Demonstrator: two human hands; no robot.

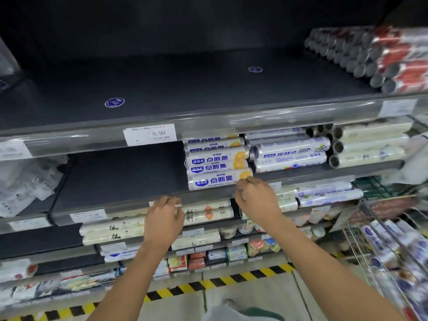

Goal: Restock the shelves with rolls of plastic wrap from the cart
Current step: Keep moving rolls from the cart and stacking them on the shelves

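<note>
On the middle shelf point(120, 177), a stack of plastic wrap rolls point(216, 158) with blue writing lies right of centre, and the front roll point(217, 181) sits along the shelf's front edge. The right hand point(257, 198) is at that roll's right end, knuckles up and fingers curled, with the fingertips touching the roll; whether they pinch it or only press on it cannot be told. The left hand point(165, 218) is lower and to the left, its curled fingers over the clear front rail point(115, 208) of the same shelf, and the blur hides whether it grips anything. More rolls with blue labels point(289, 154) lie just right of the stack. The top shelf point(185, 89) carries a 9.90 price tag point(150, 134) on its front edge and red-labelled rolls point(370, 59) in its right corner. The wire cart point(363, 242) stands at the far right, with blurred rolls point(398, 249) in it.
</note>
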